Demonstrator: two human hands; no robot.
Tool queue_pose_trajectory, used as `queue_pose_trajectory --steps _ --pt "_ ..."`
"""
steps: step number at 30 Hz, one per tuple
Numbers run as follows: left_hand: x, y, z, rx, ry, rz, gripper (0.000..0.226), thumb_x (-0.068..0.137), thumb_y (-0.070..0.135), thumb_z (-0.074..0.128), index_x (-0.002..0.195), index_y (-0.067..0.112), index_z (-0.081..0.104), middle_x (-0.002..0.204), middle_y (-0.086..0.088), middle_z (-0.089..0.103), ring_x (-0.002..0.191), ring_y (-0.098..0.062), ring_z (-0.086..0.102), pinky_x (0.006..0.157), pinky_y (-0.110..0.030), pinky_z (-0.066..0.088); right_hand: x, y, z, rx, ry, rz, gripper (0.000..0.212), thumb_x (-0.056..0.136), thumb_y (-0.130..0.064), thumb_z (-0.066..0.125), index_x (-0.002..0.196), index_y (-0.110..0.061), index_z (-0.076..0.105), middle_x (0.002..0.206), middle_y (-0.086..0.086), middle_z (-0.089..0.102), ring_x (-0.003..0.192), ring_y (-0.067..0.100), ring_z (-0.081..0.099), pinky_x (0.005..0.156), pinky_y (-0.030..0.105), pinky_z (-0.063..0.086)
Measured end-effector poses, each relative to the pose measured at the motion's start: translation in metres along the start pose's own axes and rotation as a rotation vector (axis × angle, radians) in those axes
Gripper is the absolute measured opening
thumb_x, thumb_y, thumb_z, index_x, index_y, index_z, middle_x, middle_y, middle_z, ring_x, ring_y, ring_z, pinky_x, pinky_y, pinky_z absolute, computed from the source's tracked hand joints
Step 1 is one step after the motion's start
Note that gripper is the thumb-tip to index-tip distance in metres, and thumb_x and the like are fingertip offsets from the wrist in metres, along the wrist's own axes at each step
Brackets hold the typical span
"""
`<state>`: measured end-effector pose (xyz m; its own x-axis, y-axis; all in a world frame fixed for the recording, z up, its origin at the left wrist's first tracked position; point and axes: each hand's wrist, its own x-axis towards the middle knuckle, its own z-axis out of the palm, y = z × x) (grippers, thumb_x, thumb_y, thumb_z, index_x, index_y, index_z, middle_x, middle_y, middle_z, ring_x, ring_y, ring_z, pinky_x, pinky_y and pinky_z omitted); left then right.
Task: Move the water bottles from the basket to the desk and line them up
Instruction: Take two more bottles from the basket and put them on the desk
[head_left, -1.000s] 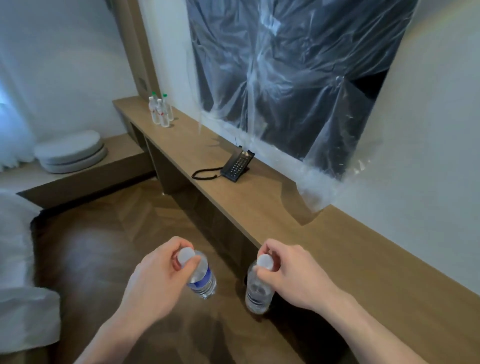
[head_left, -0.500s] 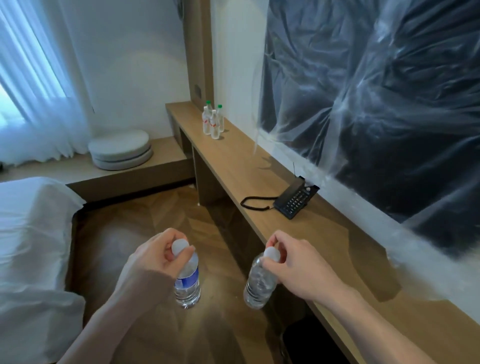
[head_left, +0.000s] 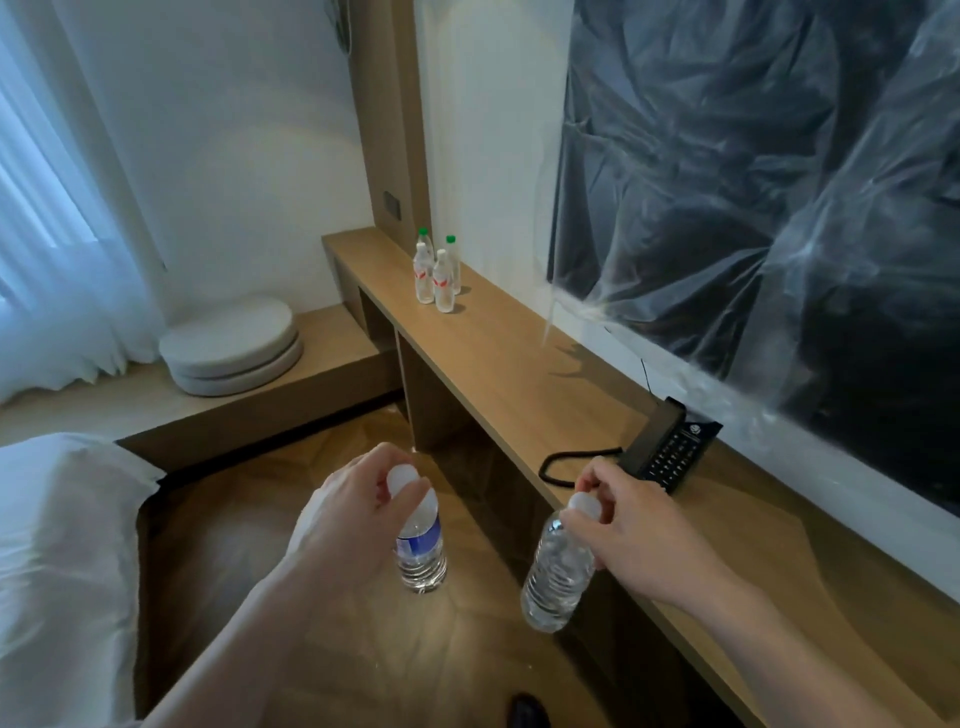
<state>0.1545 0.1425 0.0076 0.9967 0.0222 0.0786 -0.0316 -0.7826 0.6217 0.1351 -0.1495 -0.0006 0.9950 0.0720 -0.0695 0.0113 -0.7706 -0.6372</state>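
My left hand grips the white cap of a clear water bottle with a blue label, hanging over the wooden floor. My right hand holds a second clear water bottle by its cap, tilted, just off the front edge of the long wooden desk. At the desk's far end stand several small bottles, some with green caps, close together. No basket is in view.
A black telephone with a coiled cord lies on the desk just beyond my right hand. A plastic-covered dark screen hangs on the wall above. A white bed is at left, round cushions on a low platform.
The view has swung left and moved along the desk toward the far bottles, which look nearer. Both hands still carry their bottles by the caps; the telephone now sits beside my right hand.
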Motion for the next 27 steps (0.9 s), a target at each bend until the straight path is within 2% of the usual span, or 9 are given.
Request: queue_pose_trajectory --steps 5,7,11,14,17,22,27 --pt "0.086 -0.027 -0.001 -0.072 -0.038 -0.007 0.014 0.096 0.049 0.065 0.103 0.037 0.061 0.094 0.015 0.067 0.085 -0.008 0.066 0.067 -0.020 0.050 0.088 -0.013 0.014 -0.043 -0.009 -0.021 0.026 0.090 -0.061 0.061 0.092 -0.038 0.050 0.074 -0.006 0.063 0.062 0.009 0.059 0.055 0.031 0.051" --pt "0.123 -0.039 0.000 -0.065 -0.053 -0.002 0.014 0.096 0.050 0.064 0.103 0.038 0.060 0.095 0.016 0.067 0.087 -0.008 0.066 0.071 -0.023 0.055 0.126 -0.019 0.020 -0.042 -0.033 -0.028 0.023 0.093 -0.058 0.062 0.093 -0.038 0.049 0.079 -0.005 0.065 0.066 0.010 0.063 0.054 0.023 0.052" --pt "0.200 -0.057 -0.002 -0.033 -0.043 -0.004 0.017 0.096 0.051 0.064 0.104 0.038 0.060 0.095 0.017 0.066 0.086 -0.008 0.066 0.068 -0.021 0.053 0.212 -0.028 0.029 -0.017 -0.066 -0.037 0.023 0.095 -0.055 0.064 0.098 -0.037 0.051 0.087 -0.002 0.067 0.076 0.017 0.071 0.059 0.029 0.063" --pt "0.252 -0.069 -0.011 -0.030 -0.044 -0.033 0.018 0.096 0.054 0.063 0.106 0.039 0.059 0.095 0.016 0.066 0.085 -0.007 0.065 0.065 -0.018 0.048 0.276 -0.038 0.035 -0.008 -0.098 -0.039 0.023 0.095 -0.056 0.065 0.099 -0.038 0.052 0.089 -0.003 0.068 0.078 0.016 0.071 0.061 0.031 0.065" --pt "0.301 -0.081 -0.019 -0.041 -0.006 -0.064 0.017 0.096 0.052 0.063 0.105 0.038 0.060 0.094 0.015 0.066 0.084 -0.007 0.064 0.063 -0.016 0.044 0.339 -0.052 0.036 0.014 -0.121 -0.066 0.022 0.096 -0.054 0.067 0.099 -0.037 0.053 0.086 0.000 0.067 0.073 0.016 0.068 0.055 0.026 0.058" --pt "0.372 -0.112 -0.036 -0.066 0.040 -0.084 0.015 0.095 0.049 0.065 0.104 0.038 0.061 0.093 0.015 0.067 0.085 -0.006 0.064 0.064 -0.016 0.044 0.430 -0.082 0.039 -0.017 -0.136 -0.091 0.021 0.098 -0.051 0.068 0.100 -0.036 0.054 0.084 -0.004 0.064 0.066 0.007 0.060 0.052 0.014 0.048" --pt "0.457 -0.152 -0.051 -0.062 0.028 -0.091 0.016 0.096 0.048 0.065 0.106 0.036 0.062 0.096 0.013 0.068 0.089 -0.010 0.064 0.064 -0.018 0.045 0.512 -0.099 0.055 -0.022 -0.107 -0.065 0.020 0.097 -0.050 0.069 0.098 -0.036 0.055 0.084 -0.006 0.065 0.070 0.011 0.061 0.055 0.021 0.052"
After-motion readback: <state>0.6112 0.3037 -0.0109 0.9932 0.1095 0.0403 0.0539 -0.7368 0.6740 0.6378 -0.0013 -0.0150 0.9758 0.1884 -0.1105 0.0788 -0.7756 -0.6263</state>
